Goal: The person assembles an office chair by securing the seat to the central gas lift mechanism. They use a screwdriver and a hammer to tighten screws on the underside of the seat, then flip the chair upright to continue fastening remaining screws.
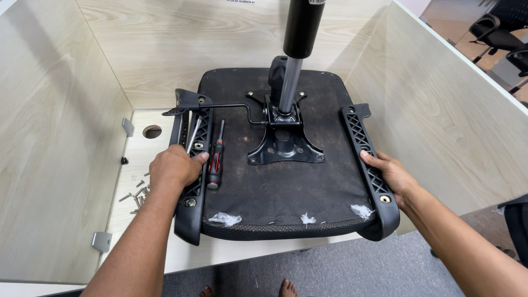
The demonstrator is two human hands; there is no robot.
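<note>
An upturned black office chair seat [286, 187] lies on a light wooden desk [137, 170], with its metal mechanism plate [283, 143] and gas cylinder [297, 33] pointing up. My left hand [175, 168] grips the left black armrest bracket [192, 165] at the seat's edge. My right hand [391, 175] holds the right armrest bracket [366, 154]. A red and black screwdriver [216, 159] lies on the seat beside my left hand, next to a thin metal tool [193, 133].
Several loose screws [137, 193] lie on the desk to the left. Wooden partition walls [49, 137] close in three sides. A cable hole [152, 131] is at the back left. Grey carpet and my bare toes [286, 287] show below. Black chairs [498, 30] stand at the far right.
</note>
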